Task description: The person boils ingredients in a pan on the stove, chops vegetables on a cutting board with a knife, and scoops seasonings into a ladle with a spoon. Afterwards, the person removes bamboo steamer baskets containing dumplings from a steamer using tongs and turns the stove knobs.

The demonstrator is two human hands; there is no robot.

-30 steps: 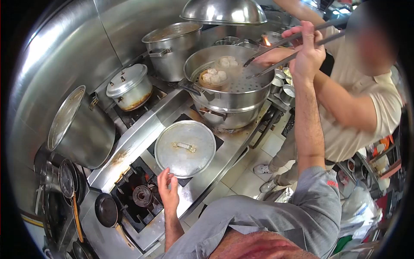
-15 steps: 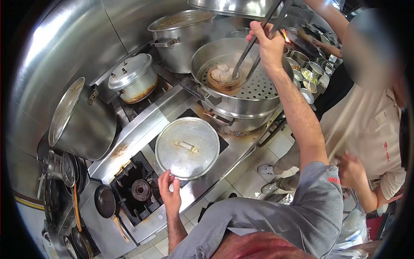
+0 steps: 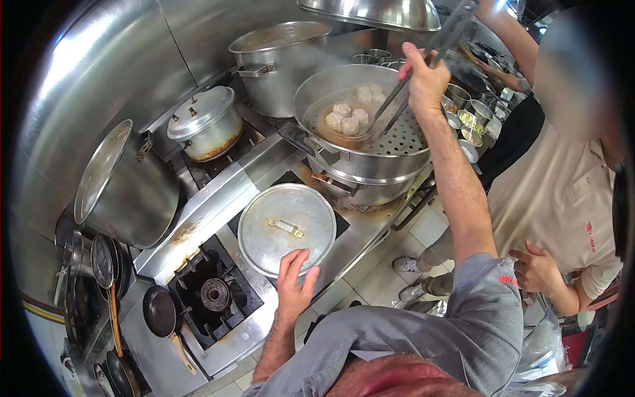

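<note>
My right hand grips long dark tongs, their tips low inside the large steamer pot with the perforated base. Beside the tips sits a small round bamboo steamer holding several pale dumplings. Farther back in the pot, partly veiled by steam, lies another group of dumplings. My left hand, fingers stretched out, hovers at the near edge of a flat round metal lid; whether it touches the lid I cannot tell.
Left of the lid is a gas burner with a small frying pan. Large pots and a lidded pressure cooker stand along the wall. A co-worker in a beige shirt stands close on the right, near several ingredient containers.
The tongs' tips have shifted right, off the bamboo steamer's dumplings. My left hand has moved right along the lid's edge. The second dumpling group now shows more clearly through the steam.
</note>
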